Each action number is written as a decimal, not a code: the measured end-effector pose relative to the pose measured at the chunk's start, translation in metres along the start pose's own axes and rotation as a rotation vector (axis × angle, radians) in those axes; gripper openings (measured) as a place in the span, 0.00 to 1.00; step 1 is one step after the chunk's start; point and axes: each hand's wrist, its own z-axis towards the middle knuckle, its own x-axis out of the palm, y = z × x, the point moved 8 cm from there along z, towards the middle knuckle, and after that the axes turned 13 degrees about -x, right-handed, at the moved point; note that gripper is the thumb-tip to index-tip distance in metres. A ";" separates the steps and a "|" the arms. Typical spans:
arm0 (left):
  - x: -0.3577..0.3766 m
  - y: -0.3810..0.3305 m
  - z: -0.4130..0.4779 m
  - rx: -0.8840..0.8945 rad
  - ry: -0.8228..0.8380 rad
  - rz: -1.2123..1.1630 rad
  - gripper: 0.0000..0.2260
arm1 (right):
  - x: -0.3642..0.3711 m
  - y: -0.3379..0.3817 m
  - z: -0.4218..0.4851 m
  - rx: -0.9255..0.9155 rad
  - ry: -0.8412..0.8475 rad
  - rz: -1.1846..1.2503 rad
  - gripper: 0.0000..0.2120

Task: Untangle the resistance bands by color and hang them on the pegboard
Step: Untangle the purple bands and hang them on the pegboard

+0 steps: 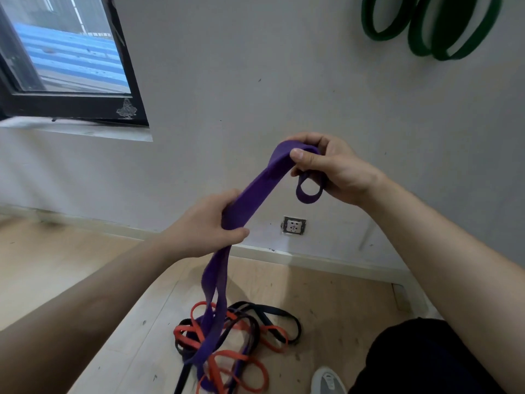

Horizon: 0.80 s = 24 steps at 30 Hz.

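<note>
Both bare forearms reach in from the lower corners, and between them the purple band (255,186) is held up in front of the wall (227,81). It is a wide, flat, matte strap. The right hand (332,169), the higher one, has its thumb and curled fingers clamped over the band's top fold, and a small loop of it droops below those fingers. From there the strap slants down to the left hand (207,226), whose fingers and thumb wrap round it. Below that grip two strands hang side by side to the floor (341,308), where the band's lower part lies tangled in a heap with thin orange-red bands (250,365) and black bands (272,311). Beyond the heap a socket (294,225) sits low on the wall. Green bands (431,27) hang in loops at the upper right, a dark-framed window (71,52) fills the upper left, and a pale shoe (328,379) shows at the bottom edge.
</note>
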 end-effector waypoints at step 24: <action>-0.045 -0.008 -0.013 -0.013 -0.004 -0.369 0.14 | -0.010 -0.054 -0.029 0.319 0.156 -0.272 0.04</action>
